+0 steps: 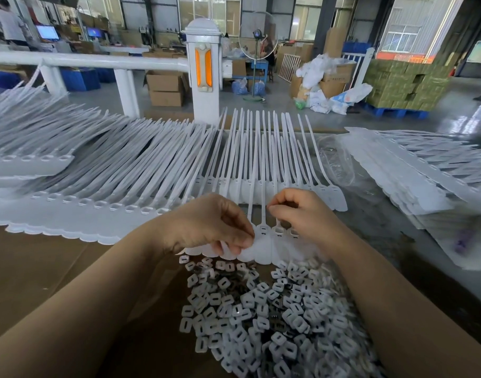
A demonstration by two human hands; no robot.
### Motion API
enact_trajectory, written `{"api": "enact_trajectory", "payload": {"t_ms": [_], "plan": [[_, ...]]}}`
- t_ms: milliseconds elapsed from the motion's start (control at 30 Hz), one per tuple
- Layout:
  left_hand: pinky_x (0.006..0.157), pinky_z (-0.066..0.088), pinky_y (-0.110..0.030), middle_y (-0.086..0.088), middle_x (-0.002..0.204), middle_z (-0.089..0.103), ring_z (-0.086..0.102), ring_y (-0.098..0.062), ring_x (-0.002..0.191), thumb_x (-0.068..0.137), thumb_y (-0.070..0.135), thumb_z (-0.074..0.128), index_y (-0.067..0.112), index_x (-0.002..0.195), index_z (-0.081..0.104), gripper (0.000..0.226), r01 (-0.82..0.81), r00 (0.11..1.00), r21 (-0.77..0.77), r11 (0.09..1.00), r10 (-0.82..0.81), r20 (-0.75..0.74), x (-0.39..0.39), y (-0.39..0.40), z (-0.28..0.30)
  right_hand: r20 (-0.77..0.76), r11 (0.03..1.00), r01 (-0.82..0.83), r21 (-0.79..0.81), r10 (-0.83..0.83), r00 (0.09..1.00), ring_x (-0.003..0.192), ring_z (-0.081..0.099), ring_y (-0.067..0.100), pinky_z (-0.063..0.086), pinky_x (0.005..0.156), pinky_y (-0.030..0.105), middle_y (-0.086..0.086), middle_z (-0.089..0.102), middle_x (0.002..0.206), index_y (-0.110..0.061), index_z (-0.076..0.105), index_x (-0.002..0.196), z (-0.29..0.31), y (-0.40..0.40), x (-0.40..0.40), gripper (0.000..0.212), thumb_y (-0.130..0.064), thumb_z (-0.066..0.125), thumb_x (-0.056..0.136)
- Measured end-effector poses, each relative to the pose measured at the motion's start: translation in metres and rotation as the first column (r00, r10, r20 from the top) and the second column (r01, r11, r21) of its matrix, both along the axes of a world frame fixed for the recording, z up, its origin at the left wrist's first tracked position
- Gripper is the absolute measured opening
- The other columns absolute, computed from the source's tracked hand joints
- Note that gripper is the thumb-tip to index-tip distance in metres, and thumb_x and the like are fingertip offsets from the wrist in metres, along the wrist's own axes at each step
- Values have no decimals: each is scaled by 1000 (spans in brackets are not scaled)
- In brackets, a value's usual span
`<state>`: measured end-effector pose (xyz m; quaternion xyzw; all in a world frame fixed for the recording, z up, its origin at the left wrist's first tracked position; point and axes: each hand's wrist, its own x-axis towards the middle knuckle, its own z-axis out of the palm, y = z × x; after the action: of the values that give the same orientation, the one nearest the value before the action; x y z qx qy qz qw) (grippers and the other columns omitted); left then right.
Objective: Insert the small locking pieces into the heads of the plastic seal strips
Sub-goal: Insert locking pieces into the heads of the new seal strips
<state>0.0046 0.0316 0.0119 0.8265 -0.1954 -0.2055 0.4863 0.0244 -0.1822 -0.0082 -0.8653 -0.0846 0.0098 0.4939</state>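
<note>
Between both forearms, near edge of cardboard-covered table (pixel 42 268): heap of small locking pieces (pixel 261 309). Just beyond, seal strips (pixel 263 241), heads toward viewer. Left hand (pixel 206 225) pinching a strip tab; right hand (pixel 304 214), fingertips pressed together above a head, contents indiscernible.

One head-worn camera looks forward and down, close over the worktable (pixel 42 268).
</note>
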Motion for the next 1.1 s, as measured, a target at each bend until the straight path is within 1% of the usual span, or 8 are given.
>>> {"api": "enact_trajectory", "payload": {"t_ms": [100, 233, 433, 633, 733, 833, 967, 1100], "plan": [[54, 53, -18, -3, 77, 76, 69, -9, 66, 79, 11, 78, 18, 84, 78, 8, -183, 982, -119, 976, 188, 33, 2, -4, -4, 24, 998, -67, 12, 67, 997, 56, 56, -7, 43, 53, 9, -17, 64, 62, -23, 71, 86, 1, 0, -2, 6, -19, 68, 90], [57, 54, -17, 2, 76, 76, 69, -5, 66, 84, 7, 73, 15, 91, 78, 11, -268, 958, -162, 950, 281, 62, 4, -9, -9, 26, 989, -147, 0, 147, 989, 57, 55, -7, 41, 53, 7, -16, 63, 63, -24, 73, 86, 4, 1, -4, 6, -22, 69, 90], [63, 56, -18, 1, 77, 76, 70, -9, 71, 84, 6, 73, 19, 94, 75, 17, -300, 942, -200, 933, 323, 96, 2, -13, -12, 1, 980, -198, -13, 198, 980, 62, 53, 2, 43, 65, 23, -4, 63, 72, -24, 74, 85, 6, 2, -6, 7, -27, 70, 89], [67, 57, -22, -8, 76, 74, 70, -17, 71, 80, 7, 78, 18, 105, 66, 29, -281, 943, -211, 936, 310, 118, 2, -16, -12, 16, 982, -187, -4, 187, 982, 63, 55, 1, 45, 64, 22, -3, 65, 74, -26, 74, 84, 4, 2, -4, 5, -27, 71, 88], [67, 57, -22, -9, 78, 74, 70, -17, 72, 81, 6, 77, 19, 103, 66, 28, -271, 945, -209, 939, 301, 126, 1, -18, -12, 28, 980, -198, -18, 198, 980, 65, 56, 2, 46, 67, 25, -5, 65, 73, -27, 73, 81, 3, 2, -3, 8, -26, 70, 88], [65, 55, -19, -8, 81, 75, 72, -17, 75, 82, 4, 75, 18, 103, 65, 27, -266, 950, -224, 937, 295, 104, 0, -19, -11, 23, 979, -202, -28, 202, 979, 61, 54, -2, 44, 65, 23, -14, 62, 66, -28, 72, 79, 2, 3, -3, 11, -24, 68, 89], [65, 57, -20, -6, 82, 76, 73, -16, 77, 89, 1, 66, 17, 104, 64, 22, -282, 943, -229, 932, 313, 113, 0, -19, -12, 12, 979, -198, -48, 198, 980, 59, 52, -2, 43, 65, 25, -16, 60, 63, -28, 70, 78, 1, 3, -2, 14, -25, 66, 91], [64, 55, -17, 0, 79, 75, 70, -9, 74, 91, 5, 64, 17, 99, 67, 14, -294, 921, -185, 938, 329, 206, -1, -19, -14, 13, 981, -188, -43, 188, 982, 60, 52, 1, 44, 65, 26, -13, 60, 65, -28, 71, 79, 1, 2, -2, 15, -26, 64, 92]]}}
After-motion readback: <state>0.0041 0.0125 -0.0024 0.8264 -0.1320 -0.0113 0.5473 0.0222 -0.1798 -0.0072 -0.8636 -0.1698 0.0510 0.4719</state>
